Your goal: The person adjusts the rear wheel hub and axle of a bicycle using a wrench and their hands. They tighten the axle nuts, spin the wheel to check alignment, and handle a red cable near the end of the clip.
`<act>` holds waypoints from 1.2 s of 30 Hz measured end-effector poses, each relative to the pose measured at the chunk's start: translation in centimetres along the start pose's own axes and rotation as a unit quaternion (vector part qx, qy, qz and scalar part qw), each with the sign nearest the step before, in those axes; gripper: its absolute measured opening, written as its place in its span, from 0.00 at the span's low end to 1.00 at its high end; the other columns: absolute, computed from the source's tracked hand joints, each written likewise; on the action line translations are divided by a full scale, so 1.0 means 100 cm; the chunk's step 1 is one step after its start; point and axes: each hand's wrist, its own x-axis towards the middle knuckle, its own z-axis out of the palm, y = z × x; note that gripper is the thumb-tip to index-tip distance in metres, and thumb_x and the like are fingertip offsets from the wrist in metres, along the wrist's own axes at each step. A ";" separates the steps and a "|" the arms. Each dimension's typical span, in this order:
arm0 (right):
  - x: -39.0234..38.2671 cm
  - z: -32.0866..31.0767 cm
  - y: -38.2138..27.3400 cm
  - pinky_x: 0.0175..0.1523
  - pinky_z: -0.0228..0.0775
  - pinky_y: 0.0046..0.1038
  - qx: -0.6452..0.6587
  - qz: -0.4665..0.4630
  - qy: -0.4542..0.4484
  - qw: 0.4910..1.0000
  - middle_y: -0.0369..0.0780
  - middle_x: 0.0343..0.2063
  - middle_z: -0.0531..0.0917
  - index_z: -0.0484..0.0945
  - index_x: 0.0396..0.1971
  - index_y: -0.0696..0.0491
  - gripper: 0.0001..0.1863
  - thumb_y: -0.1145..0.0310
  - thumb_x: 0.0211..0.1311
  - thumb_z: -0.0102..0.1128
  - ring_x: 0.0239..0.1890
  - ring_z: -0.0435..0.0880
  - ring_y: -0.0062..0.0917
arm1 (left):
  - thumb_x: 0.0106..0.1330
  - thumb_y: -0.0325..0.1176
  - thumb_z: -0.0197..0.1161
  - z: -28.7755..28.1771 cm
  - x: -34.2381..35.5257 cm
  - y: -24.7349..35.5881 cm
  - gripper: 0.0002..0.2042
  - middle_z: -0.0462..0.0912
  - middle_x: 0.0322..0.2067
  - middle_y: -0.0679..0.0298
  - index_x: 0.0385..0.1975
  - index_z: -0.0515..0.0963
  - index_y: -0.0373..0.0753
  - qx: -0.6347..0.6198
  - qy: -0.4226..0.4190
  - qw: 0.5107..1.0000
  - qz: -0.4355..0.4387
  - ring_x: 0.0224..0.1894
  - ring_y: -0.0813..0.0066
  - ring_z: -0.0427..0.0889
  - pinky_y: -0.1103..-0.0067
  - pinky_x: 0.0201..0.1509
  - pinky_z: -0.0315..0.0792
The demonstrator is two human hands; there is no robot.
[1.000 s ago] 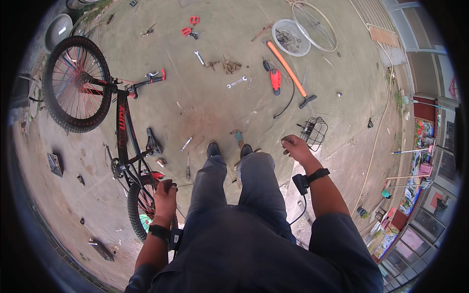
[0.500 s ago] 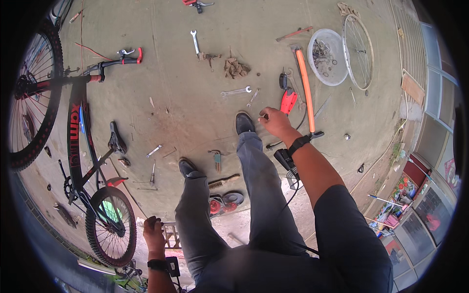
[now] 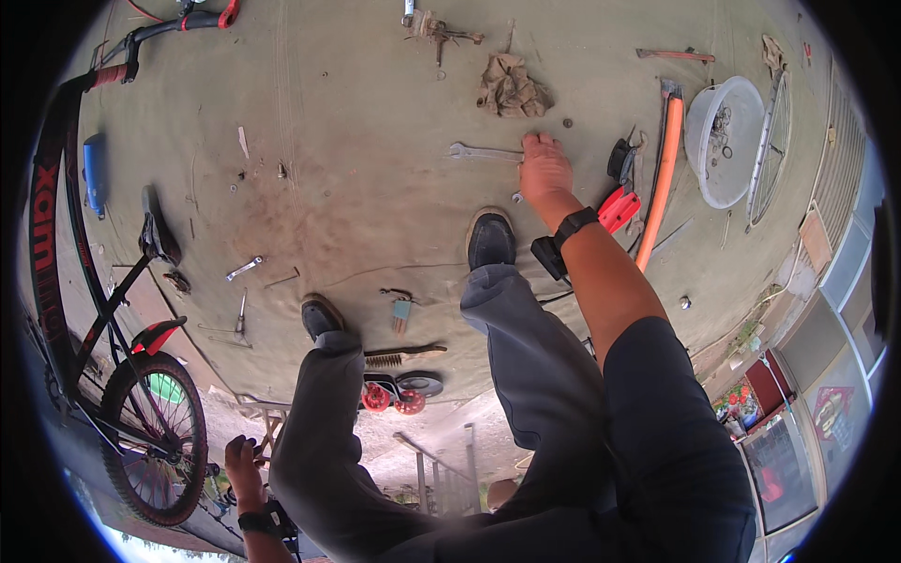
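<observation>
My right hand [image 3: 546, 169] is down on the ground cloth with its fingers closed over the right end of a silver open-end wrench [image 3: 483, 153]. The wrench's other jaw points left, lying flat on the cloth. Beneath the wrist, a small part of another wrench [image 3: 517, 197] shows. A crumpled brown rag [image 3: 512, 86] lies just beyond the hand. At lower left, my left hand [image 3: 245, 477] hangs beside my leg, fingers curled; a dark bit shows at the fingertips, too small to name.
A bicycle [image 3: 66, 281] stands along the left. To the right are a red-handled tool [image 3: 618, 208], an orange tube [image 3: 664, 178], a white basin [image 3: 721, 178] of small parts and a wheel rim [image 3: 771, 155]. A wire brush [image 3: 404, 356] lies between my feet.
My right hand has reached forward and closed on the wrench's right end. I have bent forward, so the view has shifted. My left hand stays low and curled.
</observation>
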 end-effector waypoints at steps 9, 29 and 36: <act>-0.060 -0.095 -0.044 0.49 0.75 0.43 0.012 -0.139 -0.267 0.954 0.50 0.39 0.85 0.84 0.35 0.55 0.15 0.58 0.59 0.63 0.45 0.84 0.45 | 0.71 0.29 0.58 0.014 -0.021 -0.012 0.14 0.85 0.44 0.59 0.53 0.75 0.33 -0.126 -0.042 0.991 0.015 0.41 0.71 0.86 0.77 0.39 0.77; -0.532 -0.397 -0.491 0.38 0.75 0.33 0.019 -0.599 -0.368 0.711 0.42 0.29 0.85 0.85 0.40 0.55 0.13 0.62 0.62 0.67 0.31 0.84 0.34 | 0.63 0.37 0.66 -0.193 -0.224 -0.081 0.13 0.83 0.36 0.57 0.45 0.79 0.41 -0.101 0.018 0.899 0.425 0.42 0.53 0.83 0.62 0.50 0.74; -0.593 -0.395 -0.596 0.40 0.76 0.25 0.064 -0.475 -0.452 0.752 0.38 0.34 0.85 0.80 0.53 0.57 0.20 0.64 0.66 0.67 0.33 0.82 0.19 | 0.71 0.37 0.62 -0.236 -0.196 -0.201 0.09 0.80 0.24 0.60 0.39 0.79 0.38 -0.318 -0.040 0.928 0.190 0.25 0.62 0.79 0.68 0.31 0.73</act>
